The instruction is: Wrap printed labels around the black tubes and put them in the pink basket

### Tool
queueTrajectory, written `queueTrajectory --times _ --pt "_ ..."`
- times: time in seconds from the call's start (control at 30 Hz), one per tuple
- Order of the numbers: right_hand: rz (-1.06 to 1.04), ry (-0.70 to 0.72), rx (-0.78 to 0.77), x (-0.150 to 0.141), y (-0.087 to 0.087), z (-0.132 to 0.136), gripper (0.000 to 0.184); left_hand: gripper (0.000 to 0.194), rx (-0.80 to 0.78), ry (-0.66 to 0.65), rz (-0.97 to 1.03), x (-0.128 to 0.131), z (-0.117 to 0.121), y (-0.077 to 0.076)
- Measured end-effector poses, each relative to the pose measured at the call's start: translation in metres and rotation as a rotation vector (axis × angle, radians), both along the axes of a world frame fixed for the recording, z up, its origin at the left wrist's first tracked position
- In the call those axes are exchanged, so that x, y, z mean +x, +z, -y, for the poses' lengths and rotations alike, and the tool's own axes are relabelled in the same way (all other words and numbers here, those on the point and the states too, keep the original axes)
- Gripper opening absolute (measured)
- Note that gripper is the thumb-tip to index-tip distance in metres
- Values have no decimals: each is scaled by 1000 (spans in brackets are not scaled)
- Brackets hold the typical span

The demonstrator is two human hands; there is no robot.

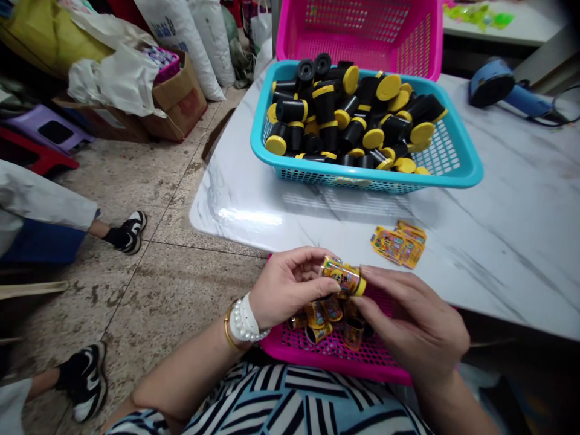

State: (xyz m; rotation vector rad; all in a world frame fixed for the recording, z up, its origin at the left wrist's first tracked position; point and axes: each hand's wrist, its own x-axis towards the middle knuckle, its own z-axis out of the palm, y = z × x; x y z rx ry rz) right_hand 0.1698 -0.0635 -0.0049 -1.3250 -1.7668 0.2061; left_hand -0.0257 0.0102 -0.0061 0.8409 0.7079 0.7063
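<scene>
My left hand [285, 287] and my right hand [414, 323] together hold a small cylinder with a yellow printed label [343, 276], lying sideways between the fingertips of both. Just beneath it, a pink basket [335, 356] on my lap holds several labelled cylinders [324, 317]. On the white marble table [498, 229] a small stack of yellow printed labels [399, 243] lies a little beyond my right hand. Farther back, a turquoise basket [457, 175] is piled with several black cylinders with yellow caps [348, 121].
An empty pink basket [362, 30] stands behind the turquoise one. A blue heat gun [502, 87] lies at the table's far right. On the tiled floor to the left are another person's legs and black shoes [129, 232], cardboard boxes [176, 99], bags and plastic stools.
</scene>
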Motion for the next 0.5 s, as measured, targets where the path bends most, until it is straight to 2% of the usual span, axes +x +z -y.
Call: queueTrajectory --times 0.07,0.13,0.2,0.27,0.33,0.4,0.5 --pt "-112 -27 -99 -2 1 0 45 32 122 5 -57 0 0 4" --pt "-350 -44 -244 -6 0 0 33 30 260 2 -127 -1 -1 8" --pt "-614 -43 -389 -10 -2 -1 24 27 333 -28 -142 -1 -4 9" --pt "-820 1 -519 -12 -5 -2 29 27 277 -85 -80 0 -6 7" --pt "-947 59 -598 -12 -9 -3 42 28 123 -145 -13 3 -6 3" --pt "-968 93 -630 -8 -11 -4 45 32 -27 -172 3 7 -4 -1" --pt "-845 115 -585 1 -13 -7 37 38 -145 -147 -16 13 0 -5"
